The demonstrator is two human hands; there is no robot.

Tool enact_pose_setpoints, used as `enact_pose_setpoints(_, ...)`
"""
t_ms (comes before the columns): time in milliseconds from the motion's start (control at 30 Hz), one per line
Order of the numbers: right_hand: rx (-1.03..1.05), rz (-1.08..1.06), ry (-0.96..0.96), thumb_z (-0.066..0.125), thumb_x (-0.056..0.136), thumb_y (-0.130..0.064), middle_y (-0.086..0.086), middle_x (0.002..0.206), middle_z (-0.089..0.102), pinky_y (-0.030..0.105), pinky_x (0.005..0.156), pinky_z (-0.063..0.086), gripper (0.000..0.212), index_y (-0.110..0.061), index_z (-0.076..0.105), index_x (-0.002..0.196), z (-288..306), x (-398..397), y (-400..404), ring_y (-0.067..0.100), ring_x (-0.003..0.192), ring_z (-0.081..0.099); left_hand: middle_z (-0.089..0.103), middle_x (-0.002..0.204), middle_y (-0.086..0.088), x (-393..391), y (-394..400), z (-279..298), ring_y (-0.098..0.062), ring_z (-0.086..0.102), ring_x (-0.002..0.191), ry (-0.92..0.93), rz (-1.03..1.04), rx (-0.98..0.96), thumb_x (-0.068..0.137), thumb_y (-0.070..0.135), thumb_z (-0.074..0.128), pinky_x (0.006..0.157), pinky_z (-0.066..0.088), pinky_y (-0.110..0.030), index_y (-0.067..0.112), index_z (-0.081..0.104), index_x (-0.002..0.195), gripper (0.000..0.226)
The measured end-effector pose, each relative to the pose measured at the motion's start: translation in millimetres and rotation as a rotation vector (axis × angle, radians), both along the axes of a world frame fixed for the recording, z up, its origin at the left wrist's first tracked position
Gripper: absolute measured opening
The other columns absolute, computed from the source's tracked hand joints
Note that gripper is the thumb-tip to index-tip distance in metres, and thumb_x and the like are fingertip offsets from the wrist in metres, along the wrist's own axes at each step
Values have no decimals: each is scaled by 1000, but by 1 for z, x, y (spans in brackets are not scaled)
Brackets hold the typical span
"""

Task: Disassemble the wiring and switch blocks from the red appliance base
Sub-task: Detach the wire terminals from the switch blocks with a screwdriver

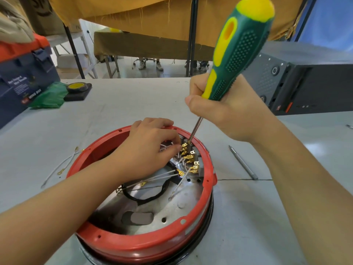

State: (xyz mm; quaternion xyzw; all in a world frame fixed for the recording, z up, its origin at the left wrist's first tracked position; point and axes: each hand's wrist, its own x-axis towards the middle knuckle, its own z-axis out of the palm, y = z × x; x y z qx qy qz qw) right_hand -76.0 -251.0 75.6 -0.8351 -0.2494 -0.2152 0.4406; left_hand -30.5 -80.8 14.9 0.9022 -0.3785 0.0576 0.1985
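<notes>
Right hand (229, 109) was wrapped tight around the green-and-yellow rubber-grip screwdriver (236, 52), tip down on the grey switch blocks with brass terminals (189, 153) just below it. Left hand (149, 150) reached inside the round red plastic appliance base (145, 243) on the grey bench (118, 104), fingertips pinching a brass connector beside that tip.

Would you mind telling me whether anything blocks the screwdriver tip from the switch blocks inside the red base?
Nothing visible does. The right hand has the screwdriver tip right at the switch blocks, while the left hand fingers pinch beside the brass terminals, not across the shaft.
</notes>
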Motion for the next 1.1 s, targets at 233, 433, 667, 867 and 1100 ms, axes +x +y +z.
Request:
enact_pose_setpoints(233, -37, 7, 46, 52, 82, -8, -8, 49, 30, 13, 49, 26, 32, -5, 34, 55, -1, 0, -5, 4, 48, 31, 47, 137, 3, 0, 0, -1, -20, 38, 128, 7, -4, 1, 88, 42, 51, 107, 28, -48, 33, 66, 95, 19)
enact_pose_setpoints(433, 292, -35, 128, 51, 80, -11, -12, 44, 38, 21, 44, 26, 28, -9, 38, 54, -16, 1, -24, 7, 38, 31, 45, 140, 4, 0, 1, -1, -18, 35, 130, 23, -7, -2, 90, 42, 49, 109, 25, -49, 37, 63, 91, 15)
enact_pose_setpoints(667, 524, -3, 140, 55, 71, -27, -12, 44, 40, 18, 43, 27, 24, -23, 46, 50, -34, 2, -36, 8, 37, 31, 44, 141, 5, 0, 1, -1, -18, 34, 131, 24, -5, 4, 90, 42, 48, 109, 24, -49, 38, 62, 90, 14)
enact_pose_setpoints(867, 621, -22, 151, 55, 70, -29, -15, 41, 41, 18, 43, 26, 25, -25, 47, 47, -42, 3, -41, 8, 38, 29, 45, 140, 4, 0, 1, 0, -18, 34, 132, 24, -4, 4, 90, 42, 48, 109, 24, -49, 38, 61, 90, 14)
enact_pose_setpoints(1100, 721, -14, 173, 54, 70, -26, -10, 39, 35, 17, 43, 25, 24, -22, 45, 48, -49, 4, -46, 9, 37, 26, 44, 140, 6, 0, 1, 0, -18, 34, 131, 25, -2, 8, 91, 41, 47, 109, 25, -49, 39, 60, 89, 13)
